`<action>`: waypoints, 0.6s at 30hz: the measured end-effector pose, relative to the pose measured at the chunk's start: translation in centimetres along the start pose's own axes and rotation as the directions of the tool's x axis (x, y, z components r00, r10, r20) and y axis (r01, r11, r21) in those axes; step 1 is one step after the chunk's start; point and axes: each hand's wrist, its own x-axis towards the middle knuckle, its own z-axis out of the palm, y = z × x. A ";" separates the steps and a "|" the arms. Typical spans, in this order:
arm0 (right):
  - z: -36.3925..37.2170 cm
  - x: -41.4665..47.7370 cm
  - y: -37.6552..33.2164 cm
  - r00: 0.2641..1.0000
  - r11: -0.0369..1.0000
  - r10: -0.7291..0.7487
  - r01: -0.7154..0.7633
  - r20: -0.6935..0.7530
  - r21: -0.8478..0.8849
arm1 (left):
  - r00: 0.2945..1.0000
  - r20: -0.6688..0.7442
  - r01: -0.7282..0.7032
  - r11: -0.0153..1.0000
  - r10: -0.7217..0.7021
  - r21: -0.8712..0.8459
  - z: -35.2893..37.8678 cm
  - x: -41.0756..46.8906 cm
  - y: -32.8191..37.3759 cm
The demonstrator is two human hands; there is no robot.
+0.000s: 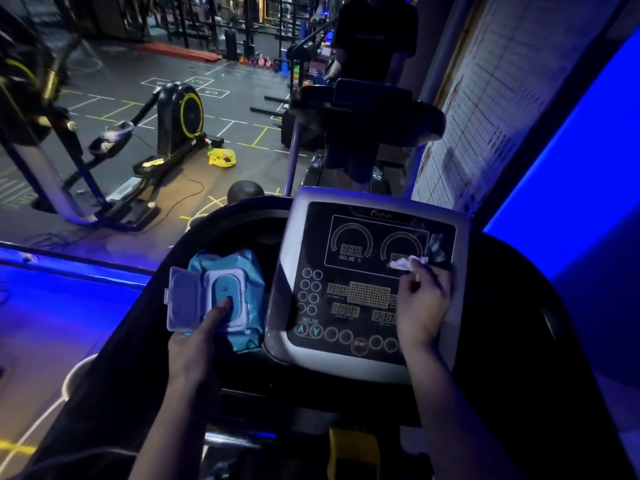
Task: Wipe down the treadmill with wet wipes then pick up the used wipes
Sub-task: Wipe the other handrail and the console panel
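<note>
The treadmill console [367, 237] fills the middle of the head view, a dark panel with dials, displays and buttons in a silver frame. My right hand [420, 303] pinches a small crumpled white wipe [407, 262] against the panel near the right dial. A blue wet-wipe pack [242, 271] lies in the left tray of the console, its flip lid [183, 299] open. My left hand [199, 344] rests on the pack with one finger pressed into the dispenser opening.
A second treadmill [367, 116] stands ahead with a person on it. An air bike [173, 123] and a yellow bag [221, 157] sit on the gym floor at left. A chart-covered wall [502, 98] runs along the right. The dark handrail [540, 306] curves at right.
</note>
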 end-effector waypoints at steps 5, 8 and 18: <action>2.0 -3.9 -3.9 0.965 0.978 -0.191 0.172 0.180 0.118 | 1.000 0.013 -0.006 1.000 0.006 0.021 0.9 -0.1 -0.1; 2.9 -5.1 -3.6 0.925 0.972 -0.237 0.227 0.298 0.067 | 0.998 0.058 -0.033 0.999 0.033 0.005 1.9 -0.4 -0.3; -1.4 0.3 3.4 1.000 0.998 0.016 -0.015 0.003 -0.064 | 0.990 0.141 0.003 1.000 0.001 -0.029 2.7 -0.3 -2.0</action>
